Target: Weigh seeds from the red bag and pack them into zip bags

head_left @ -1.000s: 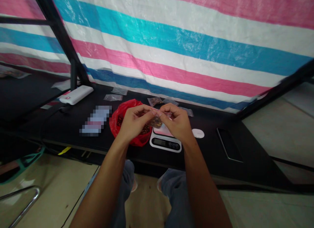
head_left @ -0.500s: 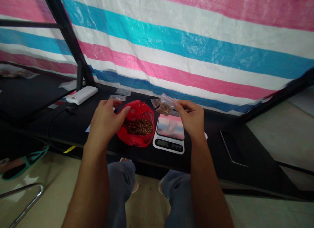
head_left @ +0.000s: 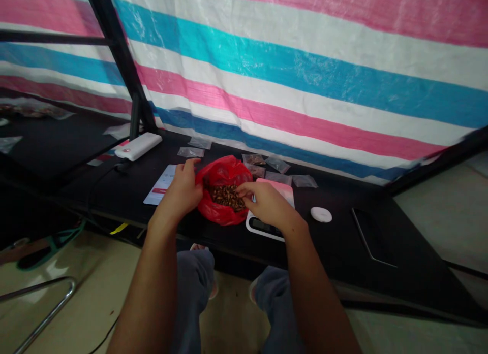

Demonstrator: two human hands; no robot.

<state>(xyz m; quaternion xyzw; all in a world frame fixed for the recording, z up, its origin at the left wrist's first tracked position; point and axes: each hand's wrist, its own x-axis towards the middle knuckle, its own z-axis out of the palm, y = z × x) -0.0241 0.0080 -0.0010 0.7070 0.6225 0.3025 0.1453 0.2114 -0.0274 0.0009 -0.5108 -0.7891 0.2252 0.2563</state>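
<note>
Near the middle of the frame we see an open red plastic bag on the black desk, with small brown seeds heaped inside. It lies between our two hands. Our right hand comes in from its right: the fingertips are drawn together at the right edge of the seeds, just inside the bag's mouth, and we cannot tell whether the grip has caught any. Our left hand is at the bag's left side, thumb against the rim and index finger stretched out; whether that grip pinches the plastic, we cannot tell.

Right of the bag, partly under our right hand, sits a white digital scale. Behind it, toward the frame's centre right, we see small clear bags, and beside these, packets with brown contents. Farther right lie a white disc and a dark smartphone.
</note>
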